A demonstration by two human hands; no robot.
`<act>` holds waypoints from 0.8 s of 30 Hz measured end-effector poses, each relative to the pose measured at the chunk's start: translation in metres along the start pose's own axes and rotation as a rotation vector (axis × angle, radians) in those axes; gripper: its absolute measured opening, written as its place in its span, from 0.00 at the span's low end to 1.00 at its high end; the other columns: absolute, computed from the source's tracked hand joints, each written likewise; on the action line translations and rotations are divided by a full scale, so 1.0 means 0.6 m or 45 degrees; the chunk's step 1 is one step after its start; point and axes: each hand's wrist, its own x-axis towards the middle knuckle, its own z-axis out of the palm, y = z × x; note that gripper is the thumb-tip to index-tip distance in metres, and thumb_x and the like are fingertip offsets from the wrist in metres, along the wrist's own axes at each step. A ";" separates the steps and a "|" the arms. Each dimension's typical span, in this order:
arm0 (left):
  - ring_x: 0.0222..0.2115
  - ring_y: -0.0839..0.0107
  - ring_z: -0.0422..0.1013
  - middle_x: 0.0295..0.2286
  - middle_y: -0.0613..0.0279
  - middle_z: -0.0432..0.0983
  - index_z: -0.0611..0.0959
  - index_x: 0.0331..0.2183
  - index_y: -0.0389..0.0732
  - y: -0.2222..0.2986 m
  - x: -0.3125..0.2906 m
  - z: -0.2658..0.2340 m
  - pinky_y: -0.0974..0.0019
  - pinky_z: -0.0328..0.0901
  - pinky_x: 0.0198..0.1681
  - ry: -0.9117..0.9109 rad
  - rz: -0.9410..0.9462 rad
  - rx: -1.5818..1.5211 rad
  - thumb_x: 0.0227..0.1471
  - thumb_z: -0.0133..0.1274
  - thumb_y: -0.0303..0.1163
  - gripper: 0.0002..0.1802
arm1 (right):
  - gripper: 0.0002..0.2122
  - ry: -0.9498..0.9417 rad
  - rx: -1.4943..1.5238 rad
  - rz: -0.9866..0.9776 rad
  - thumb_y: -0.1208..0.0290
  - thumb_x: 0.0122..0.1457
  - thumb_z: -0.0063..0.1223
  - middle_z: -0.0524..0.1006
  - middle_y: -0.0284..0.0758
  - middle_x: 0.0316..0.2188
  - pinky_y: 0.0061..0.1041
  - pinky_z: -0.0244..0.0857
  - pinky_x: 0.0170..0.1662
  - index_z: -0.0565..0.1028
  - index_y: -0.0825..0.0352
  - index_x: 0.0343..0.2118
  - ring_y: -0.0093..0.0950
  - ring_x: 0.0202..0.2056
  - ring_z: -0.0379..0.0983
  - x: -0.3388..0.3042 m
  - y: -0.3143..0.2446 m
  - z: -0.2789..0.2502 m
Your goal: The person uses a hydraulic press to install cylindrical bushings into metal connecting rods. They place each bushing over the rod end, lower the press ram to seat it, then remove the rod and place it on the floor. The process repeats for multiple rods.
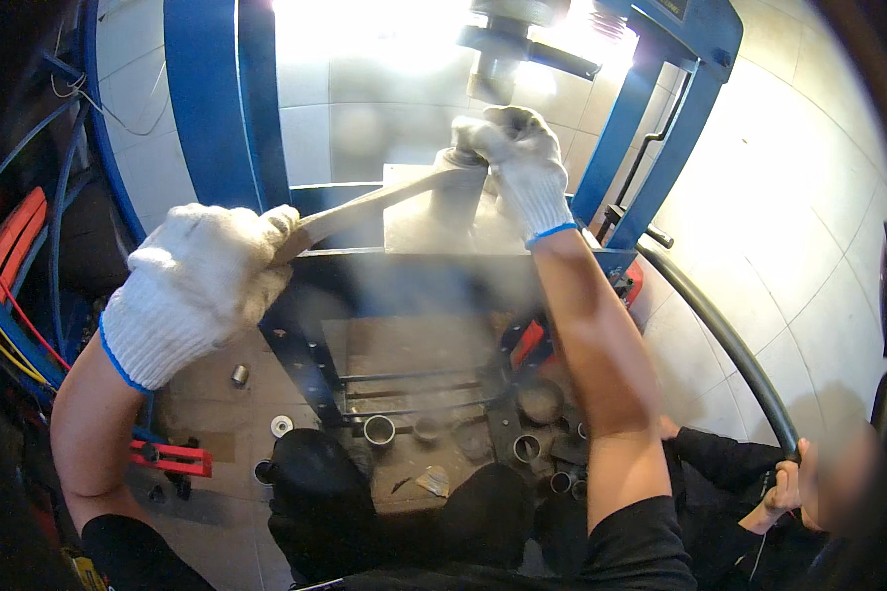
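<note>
My left hand [207, 281], in a white knit glove with a blue cuff, is closed round the near left end of a long grey metal arm [375, 204]. The arm slopes up to the right, its far end over an upright metal cylinder [455, 202] on the press bed. At that far end my right hand [530, 163], gloved alike, has its fingers curled over the top. What its fingertips hold is hidden. Just above hangs the press ram [493, 74]. Under the cylinder lies a pale metal plate [404, 222].
A blue press frame [217, 108] stands on both sides. Several metal rings, one a steel ring [378, 430], lie below by my knees. At right, another person's hand [785, 488] is near a thick black hose [734, 345]. Red tools and cables are at left.
</note>
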 end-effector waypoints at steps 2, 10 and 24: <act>0.28 0.50 0.78 0.25 0.46 0.79 0.80 0.45 0.36 0.002 -0.001 -0.002 0.54 0.72 0.33 -0.022 -0.014 -0.003 0.47 0.61 0.32 0.22 | 0.21 0.235 0.226 0.183 0.58 0.49 0.66 0.79 0.30 0.29 0.21 0.67 0.32 0.79 0.69 0.41 0.21 0.27 0.71 -0.004 -0.002 -0.005; 0.28 0.54 0.79 0.25 0.45 0.79 0.81 0.46 0.33 -0.007 0.003 -0.002 0.58 0.74 0.33 0.060 0.069 -0.037 0.48 0.61 0.32 0.23 | 0.15 -0.029 -0.654 -0.328 0.65 0.50 0.65 0.78 0.37 0.35 0.29 0.72 0.42 0.76 0.66 0.37 0.30 0.34 0.78 -0.134 -0.026 -0.037; 0.29 0.51 0.78 0.27 0.43 0.79 0.82 0.45 0.33 0.027 0.014 -0.018 0.55 0.72 0.35 -0.030 -0.069 0.023 0.50 0.58 0.32 0.21 | 0.11 0.071 -0.922 -0.511 0.61 0.56 0.58 0.78 0.39 0.23 0.38 0.71 0.31 0.76 0.62 0.37 0.37 0.27 0.77 -0.152 0.007 0.084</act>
